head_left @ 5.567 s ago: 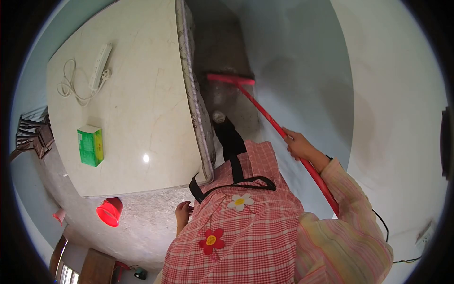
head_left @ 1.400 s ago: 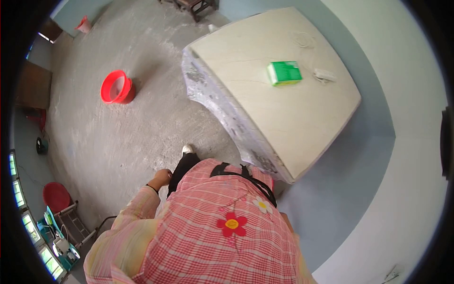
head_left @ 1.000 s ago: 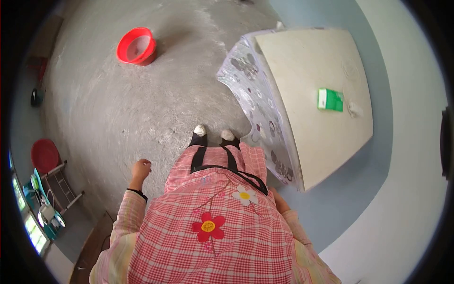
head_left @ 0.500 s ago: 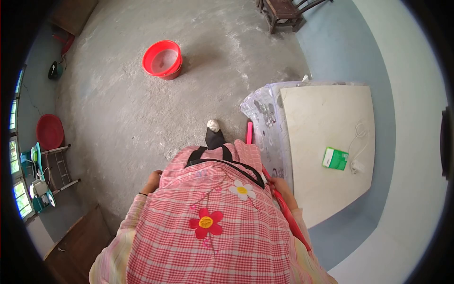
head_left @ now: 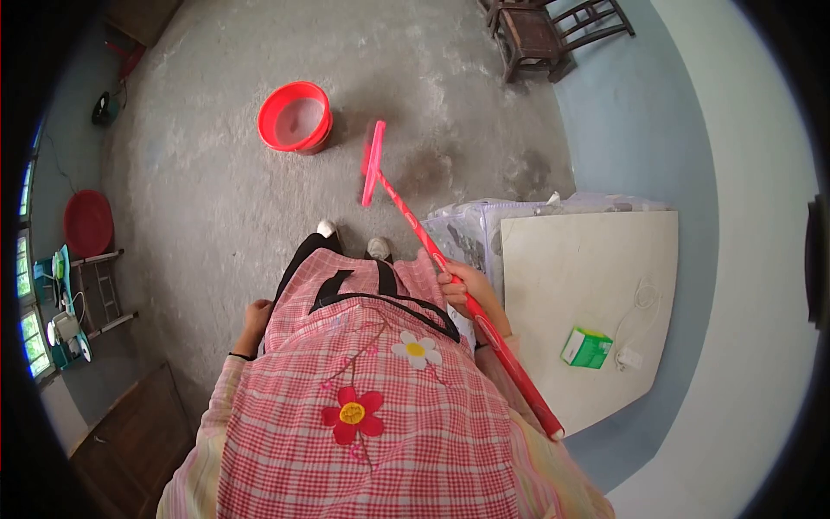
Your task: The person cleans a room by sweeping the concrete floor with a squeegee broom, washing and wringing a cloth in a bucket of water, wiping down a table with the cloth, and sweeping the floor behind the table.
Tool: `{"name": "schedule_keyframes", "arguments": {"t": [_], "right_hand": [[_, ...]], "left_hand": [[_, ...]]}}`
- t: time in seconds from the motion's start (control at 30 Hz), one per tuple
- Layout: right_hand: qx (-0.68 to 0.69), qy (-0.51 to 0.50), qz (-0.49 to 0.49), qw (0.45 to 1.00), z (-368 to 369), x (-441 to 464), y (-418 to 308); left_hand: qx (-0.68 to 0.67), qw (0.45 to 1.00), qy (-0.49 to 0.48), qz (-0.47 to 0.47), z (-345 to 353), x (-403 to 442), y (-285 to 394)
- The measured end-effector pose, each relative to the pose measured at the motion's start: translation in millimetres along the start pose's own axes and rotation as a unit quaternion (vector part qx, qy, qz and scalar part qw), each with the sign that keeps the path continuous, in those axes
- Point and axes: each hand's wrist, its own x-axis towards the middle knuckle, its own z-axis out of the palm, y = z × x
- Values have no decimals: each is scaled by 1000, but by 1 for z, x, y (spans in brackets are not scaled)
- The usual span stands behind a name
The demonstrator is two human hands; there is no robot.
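Note:
A long-handled squeegee [head_left: 408,210] with a pink T-shaped head and a red pole slants across the front of my body. My right hand [head_left: 461,285] is wrapped round its pole, with the head out over the floor and the white-tipped end back by my right forearm. At my left side hangs my left hand [head_left: 254,322], beside the pink checked apron [head_left: 389,424]. Its fingers are mostly turned from view, and nothing shows in it. Ahead on the concrete floor stands a red bucket [head_left: 325,138] with cloudy water inside.
To my right, a pale board [head_left: 588,259] on a cloth-covered table carries a green box [head_left: 587,347] and a white cable. Wooden chairs [head_left: 529,39] stand at the far right wall. A red basin [head_left: 88,223] and a ladder [head_left: 105,294] are on the left.
The squeegee has swung up from low at my right side to in front of me, in my right hand. My view has shifted, and a second shoe now shows.

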Motion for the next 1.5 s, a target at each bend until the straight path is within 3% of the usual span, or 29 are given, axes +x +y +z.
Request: {"name": "schedule_keyframes", "arguments": {"t": [0.07, 0.13, 0.2, 0.27, 0.33, 0.5, 0.57, 0.6, 0.67, 0.73, 0.8, 0.83, 0.87, 0.93, 1.03, 1.27, 1.43, 1.5], "right_hand": [[-5, 14, -12, 1000, 13, -20, -16], [0, 36, -38, 999, 22, -31, -24], [-23, 130, -33, 991, 31, -33, -38], [-12, 137, -19, 990, 26, -16, -49], [90, 205, 32, 974, 29, 17, -60], [-76, 197, -75, 975, 49, 117, -97], [96, 119, 7, 988, 72, 145, -123], [97, 125, 5, 987, 82, 152, -140], [238, 37, 84, 967, 102, 163, -165], [269, 28, 48, 962, 115, 161, -176], [41, -28, -2, 999, 126, 160, -188], [3, 15, -20, 1000, 147, 154, -190], [6, 12, -26, 1000, 160, 153, -196], [-41, 119, -76, 989, 181, 153, -208], [-59, 141, -97, 983, 206, 147, -239], [-127, 199, -122, 964, 243, 145, -337], [-8, 101, -78, 992, 242, 148, -435], [76, 32, -28, 996, 239, 150, -484]], "left_hand": [[-1, 999, -33, -28, -2, 5, -5], [90, 995, -12, 46, 0, 20, -13], [92, 993, -36, 64, 12, 40, 6], [90, 992, -54, 74, 20, 59, 23], [87, 991, -63, 79, 19, 81, 41], [95, 987, -93, 88, 3, 151, 92], [102, 984, -114, 88, -5, 175, 114], [101, 984, -121, 87, -8, 188, 126], [100, 983, -133, 81, -19, 206, 148], [110, 980, -146, 81, -43, 225, 172], [79, 983, -149, 68, -60, 256, 227], [30, 984, -172, 30, -68, 274, 246], [-18, 980, -196, -10, -76, 289, 258], [-3, 986, -165, 33, -84, 318, 279], [-2, 990, -126, 55, -87, 340, 317], [-39, 980, -185, 56, -47, 351, 313], [26, 987, -143, 63, -48, 313, 336], [4, 992, -123, 23, -17, 339, 288]]}}
